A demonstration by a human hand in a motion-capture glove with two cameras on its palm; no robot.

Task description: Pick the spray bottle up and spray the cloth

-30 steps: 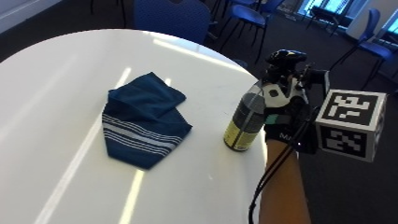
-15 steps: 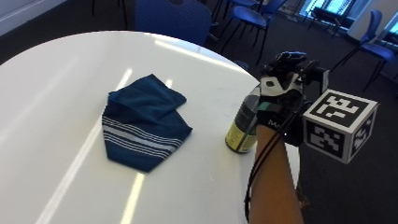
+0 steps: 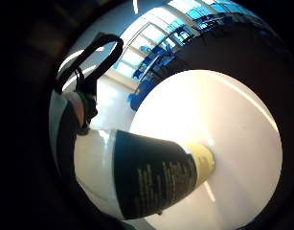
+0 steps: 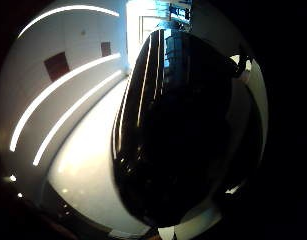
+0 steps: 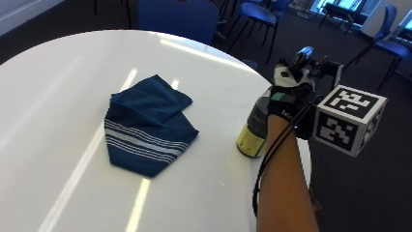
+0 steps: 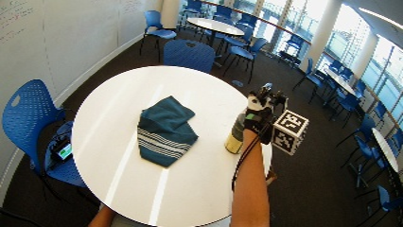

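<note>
The spray bottle stands upright on the white round table, right of centre in the outside view and close to the table's near-right edge; its lower part is yellowish and a dark label wraps the body above. Our gloved right hand sits at the bottle's upper part, covering the top from this angle, and both palm views are filled by the bottle's body, so the palm is right against it. Whether our fingers are wrapped round the bottle or only resting beside it we cannot tell, since the back of the hand hides them. To the left of the bottle, apart from it and towards the middle of the frame, lies the cloth, a crumpled blue piece with white stripes across its lower half. Blue chairs stand beyond the table at the top of the frame. We judge that the pick-up is just beginning and the bottle still has its base on the table. The main risk from here is the edge: the bottle stands so near it that a sideways nudge could tip it off the table. A second risk is the nozzle, which we cannot see; if it points away from the cloth, the spray would land on the table instead.
</note>
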